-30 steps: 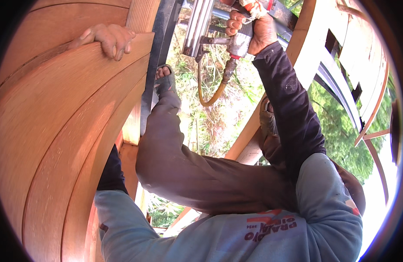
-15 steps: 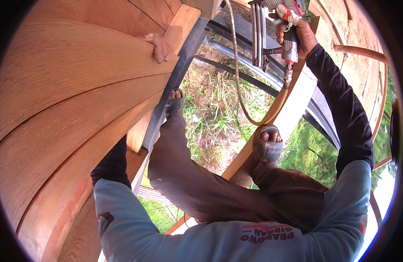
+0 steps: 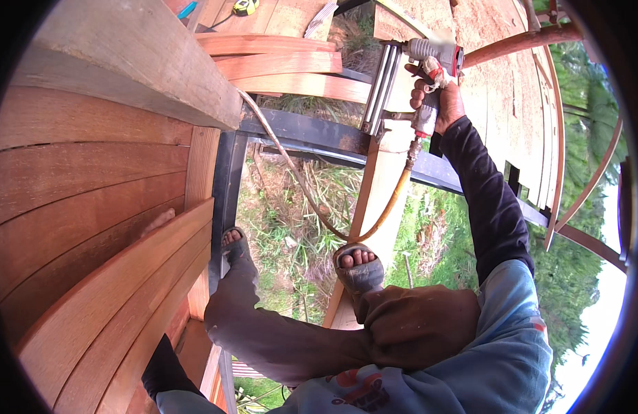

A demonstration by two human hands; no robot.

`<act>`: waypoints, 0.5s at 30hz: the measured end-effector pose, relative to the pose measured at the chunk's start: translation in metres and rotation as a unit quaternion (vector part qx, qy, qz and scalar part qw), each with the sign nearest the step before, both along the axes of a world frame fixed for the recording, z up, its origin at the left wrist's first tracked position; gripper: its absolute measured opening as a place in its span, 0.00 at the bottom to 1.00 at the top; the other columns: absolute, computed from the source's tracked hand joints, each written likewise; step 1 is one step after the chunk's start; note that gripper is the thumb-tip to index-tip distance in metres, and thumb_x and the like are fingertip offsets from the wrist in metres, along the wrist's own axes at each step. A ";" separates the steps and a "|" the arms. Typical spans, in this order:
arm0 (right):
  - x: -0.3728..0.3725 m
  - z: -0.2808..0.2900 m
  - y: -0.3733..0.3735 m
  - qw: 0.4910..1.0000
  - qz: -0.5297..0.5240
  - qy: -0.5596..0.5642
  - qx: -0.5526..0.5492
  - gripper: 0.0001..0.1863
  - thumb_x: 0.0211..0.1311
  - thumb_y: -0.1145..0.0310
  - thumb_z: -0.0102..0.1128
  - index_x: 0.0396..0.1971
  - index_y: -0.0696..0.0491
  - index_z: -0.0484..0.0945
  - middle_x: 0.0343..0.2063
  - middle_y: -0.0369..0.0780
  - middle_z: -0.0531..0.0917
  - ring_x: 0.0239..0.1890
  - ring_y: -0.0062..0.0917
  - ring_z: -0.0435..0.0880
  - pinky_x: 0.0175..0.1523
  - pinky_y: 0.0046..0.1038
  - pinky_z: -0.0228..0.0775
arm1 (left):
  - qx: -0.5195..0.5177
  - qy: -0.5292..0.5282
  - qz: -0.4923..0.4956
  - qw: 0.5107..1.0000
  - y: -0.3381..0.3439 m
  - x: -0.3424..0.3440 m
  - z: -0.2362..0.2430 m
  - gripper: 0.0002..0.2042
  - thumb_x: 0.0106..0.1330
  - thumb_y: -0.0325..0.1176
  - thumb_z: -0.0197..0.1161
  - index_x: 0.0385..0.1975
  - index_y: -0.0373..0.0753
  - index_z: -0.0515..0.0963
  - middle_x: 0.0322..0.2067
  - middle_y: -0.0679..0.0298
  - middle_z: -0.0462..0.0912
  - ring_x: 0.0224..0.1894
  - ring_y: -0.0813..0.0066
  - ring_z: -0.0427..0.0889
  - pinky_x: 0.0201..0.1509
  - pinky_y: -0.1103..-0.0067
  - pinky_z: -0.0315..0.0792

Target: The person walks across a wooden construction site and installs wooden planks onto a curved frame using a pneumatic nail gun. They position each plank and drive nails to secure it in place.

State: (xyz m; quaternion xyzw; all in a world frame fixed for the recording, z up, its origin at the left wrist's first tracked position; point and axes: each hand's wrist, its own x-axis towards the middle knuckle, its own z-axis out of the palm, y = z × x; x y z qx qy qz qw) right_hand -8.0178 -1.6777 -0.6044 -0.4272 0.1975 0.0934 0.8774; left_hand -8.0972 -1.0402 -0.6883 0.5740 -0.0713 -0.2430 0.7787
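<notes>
My right hand [image 3: 449,107] is wrapped around the handle of a pneumatic nail gun [image 3: 429,52], raised at the upper right. Its long metal magazine [image 3: 380,90] points down toward a wooden beam. A yellowish air hose [image 3: 395,196] loops from the handle's base past my foot. On the left, my left arm [image 3: 168,369] passes behind reddish wooden boards [image 3: 136,283]. Only a sliver of my left hand [image 3: 158,219] shows above the top board's edge. Its fingers are mostly hidden, so I cannot tell its grip.
My feet rest on a black metal frame [image 3: 226,179] and a wooden beam [image 3: 384,186], with grassy ground visible below through the gap. A thick post [image 3: 132,55] juts in at upper left. Loose slats [image 3: 284,65] and a tape measure [image 3: 245,7] lie beyond, beside a plank deck [image 3: 498,103].
My view has shifted, bringing the post, slats and tape measure into sight. My left hand, earlier curled over the board's end, is now mostly hidden. The nail gun stays in my right hand.
</notes>
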 end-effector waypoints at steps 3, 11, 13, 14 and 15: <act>-0.009 -0.039 -0.035 0.995 -0.092 0.024 0.027 0.20 0.62 0.61 0.49 0.46 0.62 0.72 0.16 0.30 0.68 0.17 0.19 0.70 0.24 0.22 0.67 | 0.053 0.047 0.122 0.990 0.008 -0.032 0.022 0.26 0.69 0.51 0.35 0.34 0.35 0.77 0.47 0.49 0.76 0.58 0.51 0.66 0.65 0.61 0.54; -0.017 -0.112 -0.076 0.978 -0.157 0.017 0.137 0.20 0.62 0.58 0.53 0.44 0.61 0.73 0.14 0.31 0.69 0.16 0.20 0.70 0.22 0.23 0.67 | 0.140 0.125 0.425 0.886 0.040 -0.106 0.076 0.25 0.68 0.51 0.37 0.37 0.36 0.75 0.49 0.50 0.75 0.59 0.52 0.66 0.65 0.61 0.55; -0.012 -0.125 -0.084 0.976 -0.156 0.013 0.152 0.20 0.63 0.59 0.51 0.45 0.61 0.72 0.15 0.32 0.69 0.17 0.20 0.71 0.23 0.24 0.69 | 0.151 0.132 0.486 0.851 0.053 -0.123 0.089 0.24 0.68 0.52 0.37 0.38 0.37 0.74 0.49 0.50 0.74 0.59 0.52 0.66 0.65 0.61 0.55; -0.011 -0.130 -0.088 0.977 -0.163 0.024 0.139 0.20 0.63 0.59 0.51 0.44 0.61 0.72 0.15 0.32 0.69 0.17 0.20 0.72 0.24 0.25 0.70 | 0.159 0.136 0.510 0.835 0.058 -0.131 0.094 0.24 0.68 0.52 0.37 0.39 0.37 0.74 0.49 0.50 0.74 0.59 0.52 0.66 0.65 0.61 0.55; -0.008 -0.136 -0.093 0.977 -0.168 0.036 0.126 0.20 0.63 0.59 0.51 0.44 0.61 0.72 0.16 0.33 0.70 0.17 0.21 0.72 0.24 0.25 0.70 | 0.164 0.137 0.535 0.817 0.064 -0.137 0.100 0.24 0.68 0.52 0.38 0.39 0.37 0.74 0.50 0.50 0.74 0.59 0.53 0.66 0.65 0.61 0.55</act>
